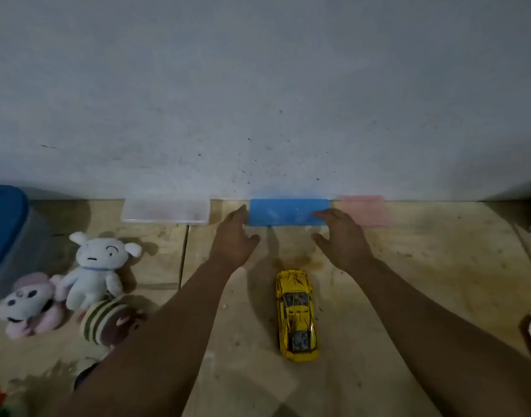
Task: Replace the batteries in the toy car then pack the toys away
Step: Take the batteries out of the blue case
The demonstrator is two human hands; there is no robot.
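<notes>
Both hands, left (232, 236) and right (344, 236), hang open, holding nothing, flanking the blue box (288, 212). The toy car (297, 314) lies at 6 o'clock between the forearms, long axis 12-to-6, roughly equidistant.

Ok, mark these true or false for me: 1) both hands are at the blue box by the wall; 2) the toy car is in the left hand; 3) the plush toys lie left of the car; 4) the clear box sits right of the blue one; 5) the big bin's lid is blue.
1) True: the left hand and right hand flank the blue box, fingers at its ends.
2) False: the toy car lies on the floor, untouched.
3) True: the plush toys lie to its left.
4) False: the clear box sits left; a pink box is right.
5) True: the bin has a blue lid.
</notes>
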